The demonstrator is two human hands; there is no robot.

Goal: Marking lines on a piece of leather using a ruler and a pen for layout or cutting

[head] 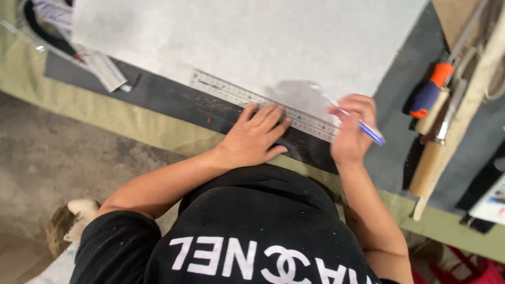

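Near the counter's front edge, the left hand (252, 138) lies flat and spread on the thin, stiff, likely slippery metal ruler (263, 104) along the limp white sheet's (252, 37) border, best pinned mid-length, while the right hand (351, 129) pinches a light blue pen (363, 125).

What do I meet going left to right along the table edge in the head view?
Small ruler → long metal ruler → left hand pressing flat on it → right hand holding a blue pen → orange-and-blue handled tool → wooden handle.
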